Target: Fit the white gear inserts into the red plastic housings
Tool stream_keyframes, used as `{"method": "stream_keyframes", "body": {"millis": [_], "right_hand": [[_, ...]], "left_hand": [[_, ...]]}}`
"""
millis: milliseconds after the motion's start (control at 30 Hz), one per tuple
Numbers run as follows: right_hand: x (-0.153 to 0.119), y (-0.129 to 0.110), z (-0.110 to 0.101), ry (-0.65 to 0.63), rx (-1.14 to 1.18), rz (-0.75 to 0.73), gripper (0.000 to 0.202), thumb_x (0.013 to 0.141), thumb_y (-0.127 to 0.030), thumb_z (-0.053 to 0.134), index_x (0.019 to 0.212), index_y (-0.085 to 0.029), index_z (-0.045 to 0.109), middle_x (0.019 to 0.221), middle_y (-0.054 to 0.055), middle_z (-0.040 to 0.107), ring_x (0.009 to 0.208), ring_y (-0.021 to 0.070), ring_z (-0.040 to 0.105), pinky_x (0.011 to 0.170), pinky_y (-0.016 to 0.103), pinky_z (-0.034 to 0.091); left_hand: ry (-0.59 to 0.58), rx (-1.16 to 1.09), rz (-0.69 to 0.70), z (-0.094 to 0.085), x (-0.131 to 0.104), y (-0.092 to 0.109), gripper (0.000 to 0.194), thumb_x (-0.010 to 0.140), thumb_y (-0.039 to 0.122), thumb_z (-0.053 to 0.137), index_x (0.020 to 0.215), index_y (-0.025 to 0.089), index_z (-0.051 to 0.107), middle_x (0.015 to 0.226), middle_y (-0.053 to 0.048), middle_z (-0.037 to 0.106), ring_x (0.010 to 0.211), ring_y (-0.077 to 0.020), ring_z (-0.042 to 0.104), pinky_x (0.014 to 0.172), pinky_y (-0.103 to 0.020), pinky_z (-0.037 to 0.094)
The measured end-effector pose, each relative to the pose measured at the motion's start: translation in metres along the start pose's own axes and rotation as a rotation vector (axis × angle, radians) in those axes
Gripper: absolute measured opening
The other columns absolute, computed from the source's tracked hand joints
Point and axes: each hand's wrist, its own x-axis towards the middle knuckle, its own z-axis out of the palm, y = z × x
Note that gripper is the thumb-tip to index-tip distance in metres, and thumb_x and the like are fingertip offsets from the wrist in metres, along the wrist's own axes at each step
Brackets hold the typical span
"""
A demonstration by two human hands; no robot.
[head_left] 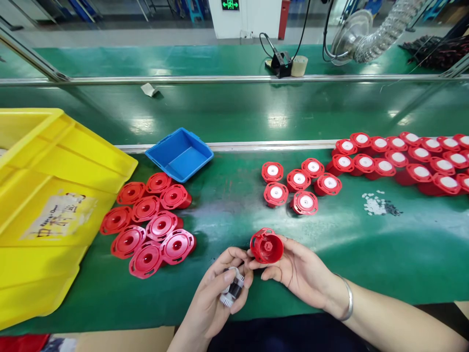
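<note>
Close to the bench's front edge, my right hand [306,274] holds a red round housing [266,246], its hollow inside facing the camera. My left hand [216,288] grips a small white and black geared part [232,287] between thumb and fingers, just left of and below the housing. The fingertips of both hands nearly meet beside the housing. Several red housings without white discs [146,209] stand in a group at the left. Beyond my hands, several red housings with white discs [305,201] stand apart from one another.
A yellow crate [47,195] fills the left side, with a blue bin [182,155] near it. Many white-disc housings [417,172] crowd the right. Small white pieces [374,205] lie nearby. A metal rail [234,79] and a soldering stand [280,64] are farther back.
</note>
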Motion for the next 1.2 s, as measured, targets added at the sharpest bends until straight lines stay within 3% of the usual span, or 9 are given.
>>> {"method": "stream_keyframes", "body": {"millis": [1200], "right_hand": [[0.0004, -0.0005, -0.0015, 0.016, -0.005, 0.001, 0.044, 0.096, -0.042, 0.062, 0.116, -0.004, 0.070, 0.113, 0.018, 0.073, 0.099, 0.0220, 0.073, 0.084, 0.025, 0.057]], "left_hand": [[-0.023, 0.019, 0.011, -0.0015, -0.0011, -0.0007, 0.025, 0.089, 0.037, 0.068, 0.107, 0.019, 0.065, 0.081, -0.004, 0.062, 0.050, -0.0043, 0.036, 0.040, -0.013, 0.027]]}}
